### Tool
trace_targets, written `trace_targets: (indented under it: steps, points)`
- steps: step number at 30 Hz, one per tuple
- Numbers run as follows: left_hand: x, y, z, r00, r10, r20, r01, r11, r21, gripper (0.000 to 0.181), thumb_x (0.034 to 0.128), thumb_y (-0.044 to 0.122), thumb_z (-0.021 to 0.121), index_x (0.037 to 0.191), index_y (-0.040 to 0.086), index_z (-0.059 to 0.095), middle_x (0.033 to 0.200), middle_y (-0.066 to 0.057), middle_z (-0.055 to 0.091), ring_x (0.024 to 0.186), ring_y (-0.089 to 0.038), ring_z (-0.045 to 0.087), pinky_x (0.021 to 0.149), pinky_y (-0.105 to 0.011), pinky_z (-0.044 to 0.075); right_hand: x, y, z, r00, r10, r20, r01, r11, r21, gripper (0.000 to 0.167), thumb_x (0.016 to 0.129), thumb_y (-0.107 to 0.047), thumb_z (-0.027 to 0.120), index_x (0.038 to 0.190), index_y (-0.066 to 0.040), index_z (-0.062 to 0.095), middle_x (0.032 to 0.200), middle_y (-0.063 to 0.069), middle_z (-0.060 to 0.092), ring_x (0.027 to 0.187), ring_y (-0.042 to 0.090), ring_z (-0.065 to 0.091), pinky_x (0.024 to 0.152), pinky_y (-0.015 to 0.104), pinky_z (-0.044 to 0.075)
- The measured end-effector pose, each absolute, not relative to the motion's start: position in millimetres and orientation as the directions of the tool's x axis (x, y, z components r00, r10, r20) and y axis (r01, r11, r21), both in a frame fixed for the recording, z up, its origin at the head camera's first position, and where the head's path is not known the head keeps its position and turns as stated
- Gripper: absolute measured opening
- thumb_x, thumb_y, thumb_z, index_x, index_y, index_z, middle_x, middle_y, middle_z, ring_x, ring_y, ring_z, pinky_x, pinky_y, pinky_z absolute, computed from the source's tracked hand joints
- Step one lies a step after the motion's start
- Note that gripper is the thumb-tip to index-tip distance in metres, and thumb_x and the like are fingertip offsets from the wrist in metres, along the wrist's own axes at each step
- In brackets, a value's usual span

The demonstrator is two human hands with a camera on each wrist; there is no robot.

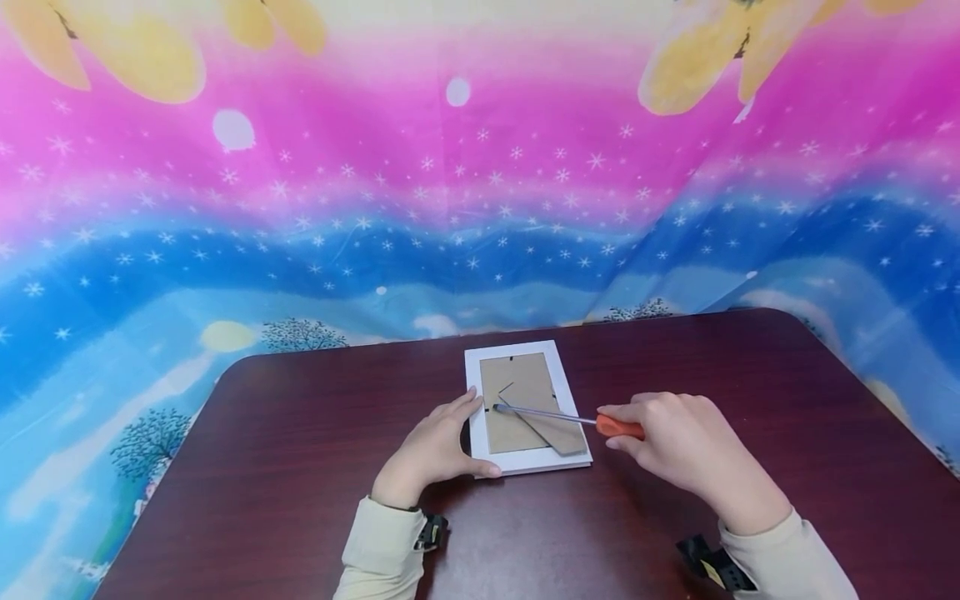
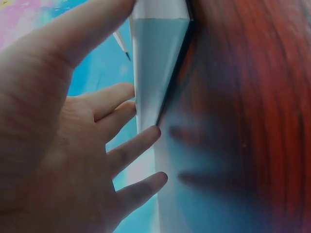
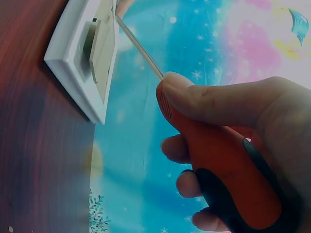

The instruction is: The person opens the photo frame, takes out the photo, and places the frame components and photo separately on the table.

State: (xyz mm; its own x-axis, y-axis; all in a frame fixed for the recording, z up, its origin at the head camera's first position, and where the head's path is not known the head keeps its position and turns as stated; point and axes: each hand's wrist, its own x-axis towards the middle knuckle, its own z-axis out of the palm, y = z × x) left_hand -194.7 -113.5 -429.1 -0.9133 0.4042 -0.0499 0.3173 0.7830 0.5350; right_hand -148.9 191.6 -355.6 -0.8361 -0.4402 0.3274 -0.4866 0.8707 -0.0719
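A white picture frame (image 1: 557, 375) lies face down on the table, its brown backing board (image 1: 521, 375) and slanting stand leg (image 1: 562, 437) on top. Small dark tabs (image 1: 512, 358) sit at the board's edges. My left hand (image 1: 435, 442) rests against the frame's left side, thumb at the near edge; in the left wrist view its fingers are spread and fairly straight along the frame's side (image 2: 155, 63). My right hand (image 1: 690, 442) grips an orange and black screwdriver (image 3: 228, 170). The screwdriver's tip is over the board's left part, close to the left tab; contact cannot be told.
The dark reddish-brown table (image 1: 300, 467) extends around the frame on all sides. Behind it hangs a colourful cloth (image 1: 450, 208) with snowflakes and trees. Black straps (image 1: 431, 533) circle both wrists over pale sleeves.
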Motion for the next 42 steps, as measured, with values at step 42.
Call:
trace_targets:
  steps: [42]
  points:
    - [-183,-108,-423,-0.947,0.316,-0.052,0.248,0.825,0.508,0.1,0.0674,0.051,0.088,0.147,0.006,0.048,0.158,-0.014,0.032,0.14,-0.041,0.035,0.107,-0.059,0.035,-203,195,-364,-0.714,-0.574,0.401,-0.605,0.794,0.06,0.03,0.069,-0.008,0.087,0.097,-0.013,0.08,0.066,-0.004,0.056,0.053,0.015,0.052,0.051,0.034,0.048]
